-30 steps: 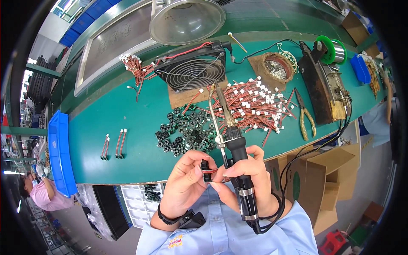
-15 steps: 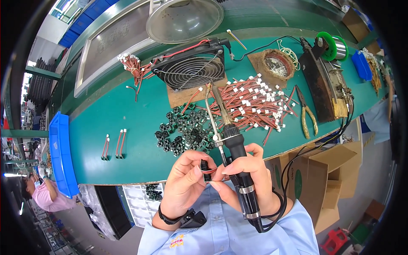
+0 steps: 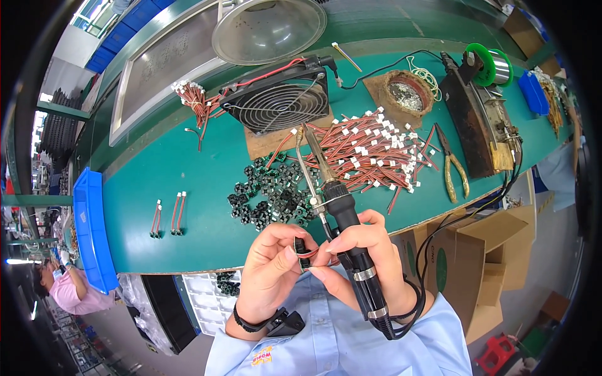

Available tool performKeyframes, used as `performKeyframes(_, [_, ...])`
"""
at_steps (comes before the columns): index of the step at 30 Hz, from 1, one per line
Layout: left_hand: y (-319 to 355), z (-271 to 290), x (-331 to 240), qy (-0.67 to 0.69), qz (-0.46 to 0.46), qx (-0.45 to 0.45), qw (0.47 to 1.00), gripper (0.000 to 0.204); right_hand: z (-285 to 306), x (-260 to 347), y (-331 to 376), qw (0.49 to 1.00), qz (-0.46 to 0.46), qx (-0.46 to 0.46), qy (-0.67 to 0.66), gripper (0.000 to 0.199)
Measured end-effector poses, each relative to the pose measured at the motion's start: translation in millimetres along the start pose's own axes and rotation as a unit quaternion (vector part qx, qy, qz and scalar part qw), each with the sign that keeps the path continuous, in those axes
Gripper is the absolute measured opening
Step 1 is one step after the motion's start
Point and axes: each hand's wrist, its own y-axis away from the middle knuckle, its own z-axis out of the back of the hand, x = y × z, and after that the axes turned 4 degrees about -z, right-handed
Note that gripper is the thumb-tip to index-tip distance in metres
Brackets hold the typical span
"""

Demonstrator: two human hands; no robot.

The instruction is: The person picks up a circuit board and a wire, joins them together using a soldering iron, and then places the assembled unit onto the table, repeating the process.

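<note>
My left hand (image 3: pixel 272 266) pinches a small black component (image 3: pixel 301 245) between thumb and fingers, just past the table's front edge. A short red and black wire (image 3: pixel 307 254) curves from it toward my right fingertips. Across my right hand (image 3: pixel 370 262) lies a black soldering iron (image 3: pixel 343 210) with a thin metal tube clamped along it, its tip pointing away over the table. The same hand's thumb and forefinger close at the wire. Beyond my hands lie a heap of small black components (image 3: pixel 276 191) and a pile of red and black wires with white connectors (image 3: pixel 376 150).
A black fan (image 3: pixel 279 103) stands behind the heaps. On the left are several wired pieces (image 3: pixel 179 216) and a blue tray (image 3: pixel 94 229). Rightward are pliers (image 3: pixel 453 166), a round solder-scrap pot (image 3: pixel 407 94) and a solder reel (image 3: pixel 492 66). The iron's cable (image 3: pixel 429 250) hangs at right.
The soldering iron's tip has shifted slightly left. Both hands keep their hold on the component and wire, almost in place.
</note>
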Motion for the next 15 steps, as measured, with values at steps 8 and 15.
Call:
performKeyframes(8, [0.4, -1.2, 0.4, -0.002, -0.002, -0.006, 1.000, 0.023, -1.4, -1.4, 0.5, 1.000, -0.006, -0.006, -0.018, 0.045])
performKeyframes(15, [0.7, 1.7, 1.7, -0.008, 0.001, -0.004, 1.000, 0.024, -0.3, -0.3, -0.1, 1.000, -0.013, -0.008, -0.026, 0.044])
